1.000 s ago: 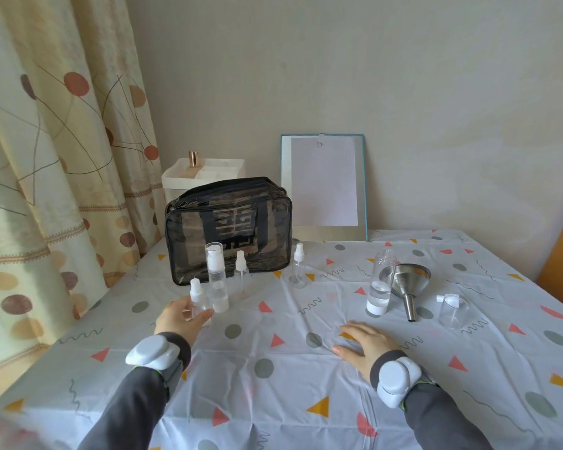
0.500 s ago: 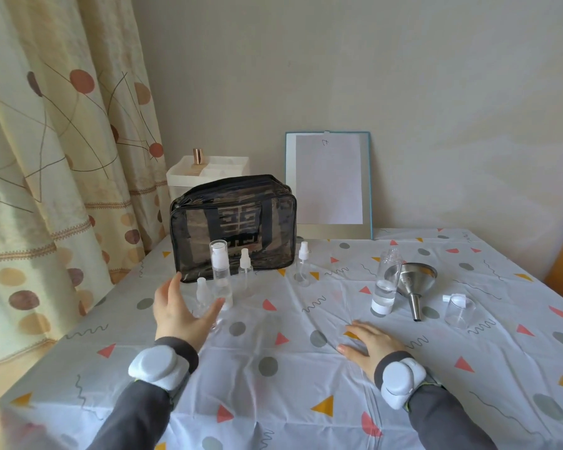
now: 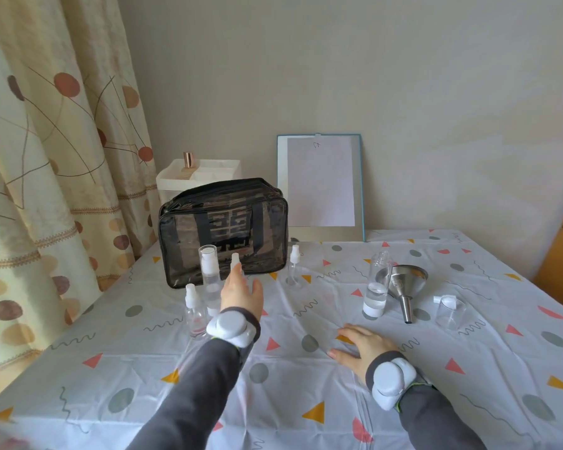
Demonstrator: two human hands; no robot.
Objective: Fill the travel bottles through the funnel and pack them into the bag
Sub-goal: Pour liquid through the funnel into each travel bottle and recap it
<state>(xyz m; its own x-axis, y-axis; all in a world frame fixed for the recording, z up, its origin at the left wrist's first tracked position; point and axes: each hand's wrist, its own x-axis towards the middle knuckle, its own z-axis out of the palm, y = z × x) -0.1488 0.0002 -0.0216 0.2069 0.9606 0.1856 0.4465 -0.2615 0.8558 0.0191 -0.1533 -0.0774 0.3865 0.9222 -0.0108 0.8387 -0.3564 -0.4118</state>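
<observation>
Your left hand (image 3: 241, 295) has moved forward since a moment ago. It was down by the front spray bottle (image 3: 194, 308), and now it reaches past it. Its fingers are straight and hold nothing. The fingertips are right in front of the middle spray bottle (image 3: 235, 259), and you cannot tell if they touch it. Your right hand (image 3: 363, 345) has stayed flat on the tablecloth (image 3: 306, 401), fingers spread, holding nothing.

Count the things. Five bottles stand up:
- the two spray bottles
- a tall pump bottle (image 3: 209, 274) between them
- one more spray bottle (image 3: 294, 264) by the bag's right corner
- an open bottle (image 3: 377, 287) with some clear liquid in it

One metal funnel (image 3: 403, 282) sits tipped just beside the open bottle, on its right. One clear cap (image 3: 450, 311) lies near the funnel. One black see-through bag (image 3: 223, 233) stands at the back left, just behind the three left bottles.

Those three bottles stand close together, with your left hand among them. A wide bare patch of cloth lies between your two hands and runs down to the near edge. The table's left edge runs along the curtain (image 3: 46, 190), near the front spray bottle.
</observation>
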